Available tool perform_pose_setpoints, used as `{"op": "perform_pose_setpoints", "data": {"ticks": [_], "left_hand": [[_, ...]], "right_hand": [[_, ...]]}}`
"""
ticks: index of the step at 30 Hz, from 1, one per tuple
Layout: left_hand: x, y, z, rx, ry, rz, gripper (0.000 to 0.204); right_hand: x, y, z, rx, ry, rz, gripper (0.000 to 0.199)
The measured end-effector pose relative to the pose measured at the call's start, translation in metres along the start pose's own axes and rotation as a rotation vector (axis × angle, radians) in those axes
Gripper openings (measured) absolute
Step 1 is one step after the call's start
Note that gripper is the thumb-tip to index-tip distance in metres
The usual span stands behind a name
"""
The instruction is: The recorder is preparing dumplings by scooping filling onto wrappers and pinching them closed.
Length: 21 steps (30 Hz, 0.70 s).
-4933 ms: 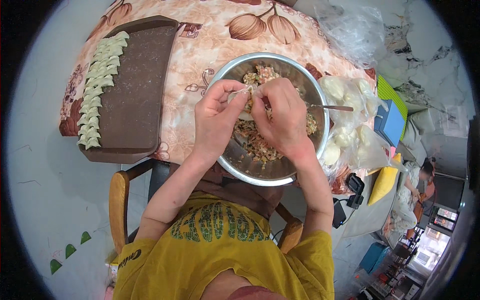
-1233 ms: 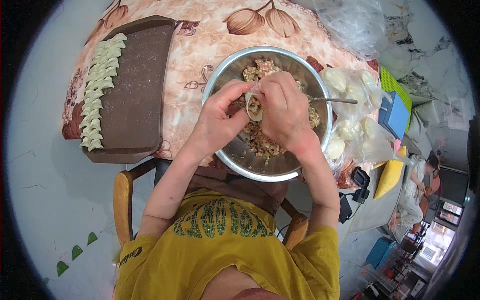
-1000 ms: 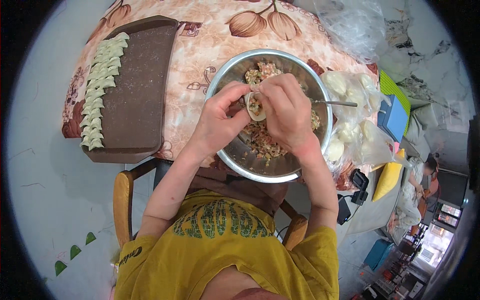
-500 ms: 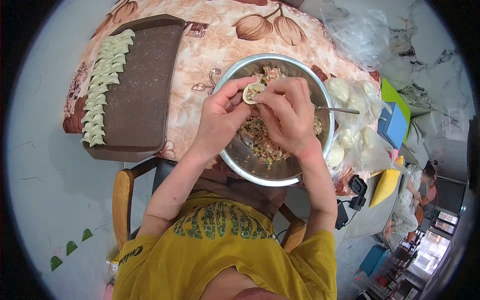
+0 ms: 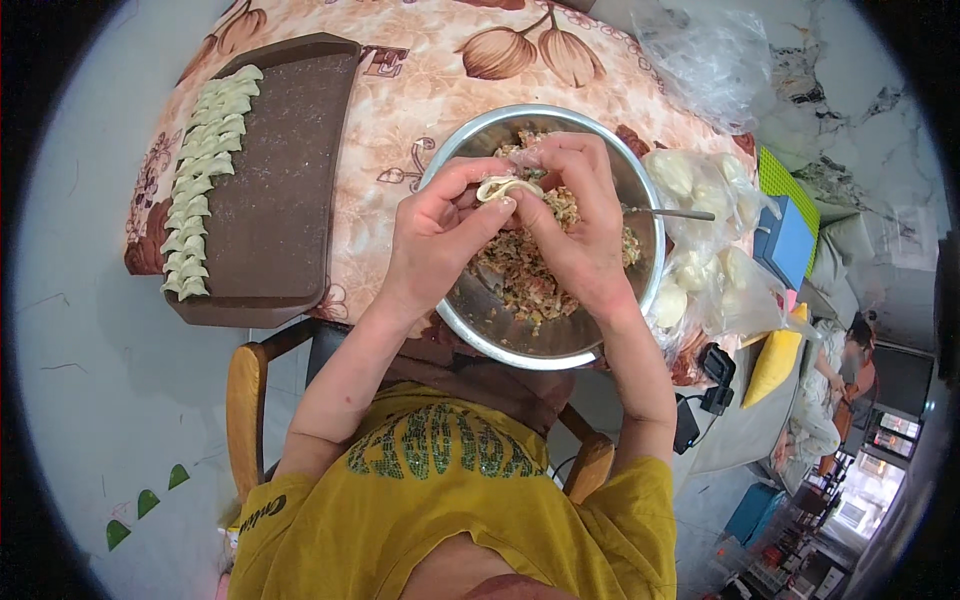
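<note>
Above a steel bowl (image 5: 480, 342) of chopped filling (image 5: 535, 285), I hold a small pale dumpling (image 5: 508, 188) between both hands. My left hand (image 5: 440, 225) is closed round its left side, thumb at the near edge. My right hand (image 5: 580, 220) pinches the near right edge with the thumb, its fingers curled over the far side. The wrapper is folded partway over, with a narrow opening along its top. A metal utensil handle (image 5: 680, 214) sticks out over the bowl's right rim.
Left on the flowered tablecloth (image 5: 390, 120) is a brown tray (image 5: 275, 190) with a row of finished dumplings (image 5: 205, 165). Plastic bags of pale dough rounds (image 5: 700, 190) lie right of the bowl, near a blue box (image 5: 787, 240). A person (image 5: 825, 390) sits in the right background.
The round, open wrapper is now folded flatter between my fingers. My right fingers have lifted and spread a little toward its far side, while my right thumb presses its near edge.
</note>
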State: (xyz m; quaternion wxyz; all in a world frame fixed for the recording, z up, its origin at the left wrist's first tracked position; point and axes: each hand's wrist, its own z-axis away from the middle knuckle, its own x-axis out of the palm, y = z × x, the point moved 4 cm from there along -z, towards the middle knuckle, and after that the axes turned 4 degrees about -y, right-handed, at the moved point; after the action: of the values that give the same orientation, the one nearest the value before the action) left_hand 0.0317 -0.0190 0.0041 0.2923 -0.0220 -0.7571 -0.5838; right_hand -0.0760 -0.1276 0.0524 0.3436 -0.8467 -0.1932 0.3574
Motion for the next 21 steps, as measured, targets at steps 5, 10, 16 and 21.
{"op": "perform_pose_setpoints", "data": {"ticks": [5,10,16,21], "left_hand": [[-0.0014,-0.0001,0.0014,0.036,0.014,0.005,0.034],[-0.0006,-0.0005,0.0006,0.032,0.025,0.0,0.033],[-0.0043,0.0036,0.0024,0.022,0.071,0.043,0.032],[-0.0031,0.0028,0.0003,0.041,0.125,0.091,0.032]], "right_hand": [[0.0019,0.0021,0.0005,0.022,-0.033,-0.018,0.033],[-0.0015,0.0003,0.0,-0.041,-0.047,0.042,0.036],[0.0008,-0.0038,-0.0025,-0.055,-0.061,-0.026,0.036],[-0.0041,0.0002,-0.0004,-0.045,-0.08,0.051,0.029]]}}
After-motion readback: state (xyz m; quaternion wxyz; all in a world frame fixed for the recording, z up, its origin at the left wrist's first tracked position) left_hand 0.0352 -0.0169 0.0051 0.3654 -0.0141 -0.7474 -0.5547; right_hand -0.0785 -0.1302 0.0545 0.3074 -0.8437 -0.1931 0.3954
